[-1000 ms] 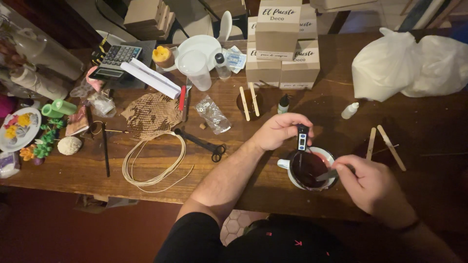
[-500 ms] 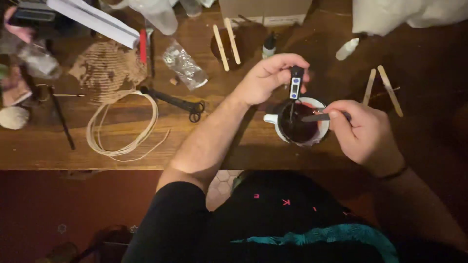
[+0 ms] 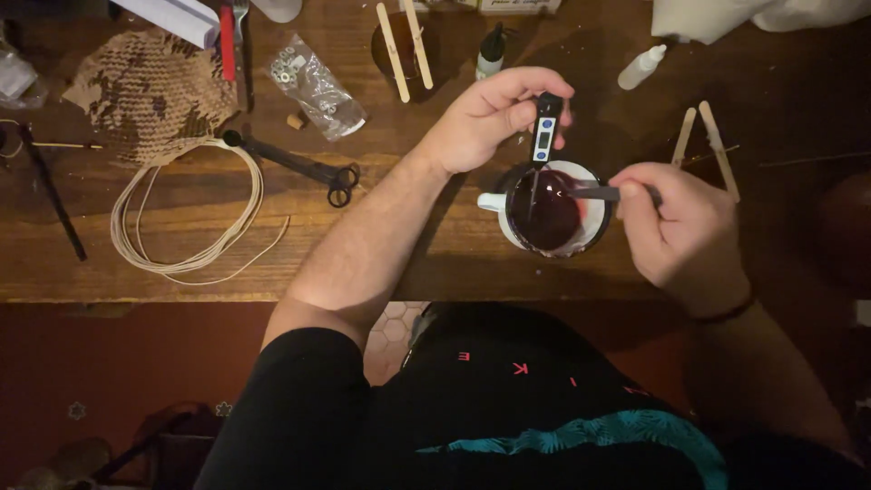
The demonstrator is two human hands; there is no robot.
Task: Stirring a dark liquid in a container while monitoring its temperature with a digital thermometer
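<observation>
The person wears a black short-sleeved shirt with small red marks, a teal leaf-patterned band, and a thin dark wristband.

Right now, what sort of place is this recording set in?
Probably a home craft bench, perhaps for candle making. On a worn wooden table the left hand holds a probe thermometer in a cup of dark liquid that the right hand stirs; coiled cord and wooden sticks lie nearby.

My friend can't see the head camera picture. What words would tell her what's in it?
Over a brown wooden table, the left hand dips a black probe thermometer into a white mug of dark red liquid, while the right hand holds a stirring tool in it. A pale coiled cord and black scissors lie nearby.
</observation>
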